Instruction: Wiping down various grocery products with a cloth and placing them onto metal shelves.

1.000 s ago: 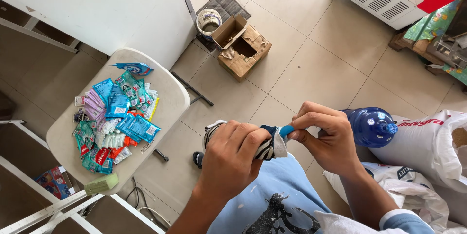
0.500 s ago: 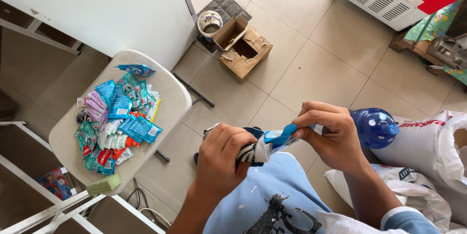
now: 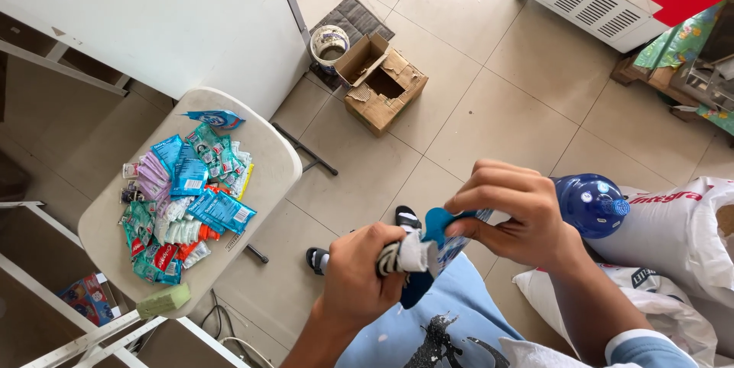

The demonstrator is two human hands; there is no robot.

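The left hand and right hand both grip a half-torn blue sachet between them, with the sachet pile unsorted beyond the left hand.

— What is seen on the table?
— A matt, smooth plastic top, strewn with glossy foil-like sachets.
— And elsewhere?
— Rough brown cardboard on the box, glossy blue plastic on the bottle, smooth glazed tile on the floor.

1. Head-worn, single view, facing steeply down over the lap.
2. Close to both hands at lower centre.
3. Farther off: tiled floor, stool, cardboard box.
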